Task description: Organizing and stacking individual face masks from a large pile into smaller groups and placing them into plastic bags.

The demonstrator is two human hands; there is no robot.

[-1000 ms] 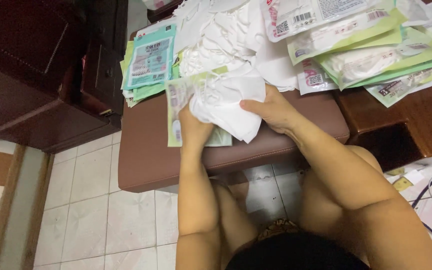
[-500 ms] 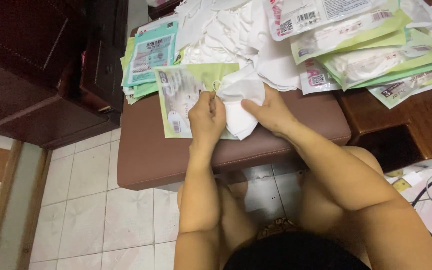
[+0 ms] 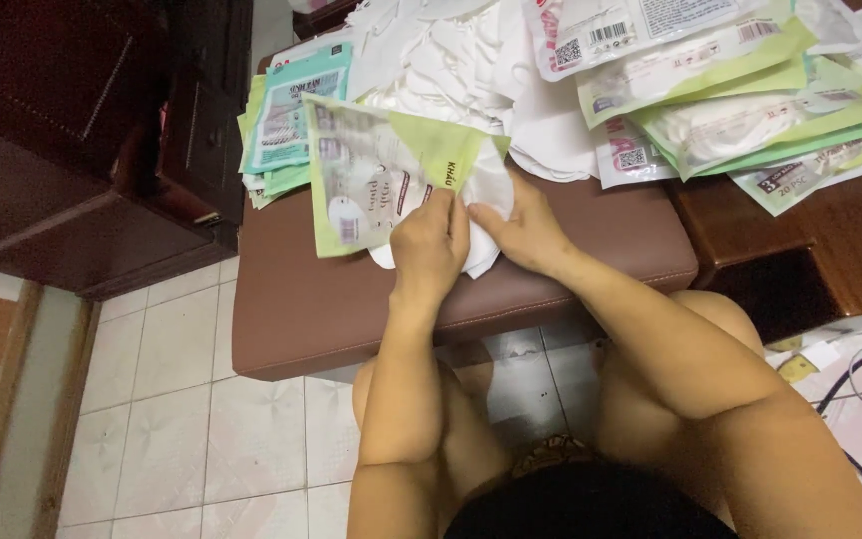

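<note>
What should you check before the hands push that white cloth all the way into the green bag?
1. Left hand holds the green packet: ok.
2. Right hand on the white cloth: ok.
3. Cloth partly inside the packet: ok.
4. Packet mouth open wide enough: cannot tell, the hands cover it.
5. Packet resting on the brown cushion: ok.
6. Cloth folded neatly: cannot tell.

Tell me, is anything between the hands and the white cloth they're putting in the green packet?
Nothing visible. The left hand and right hand both touch the white cloth, which sits at the mouth of the green packet. No other thing lies between cloth and packet on the brown stool.
</note>
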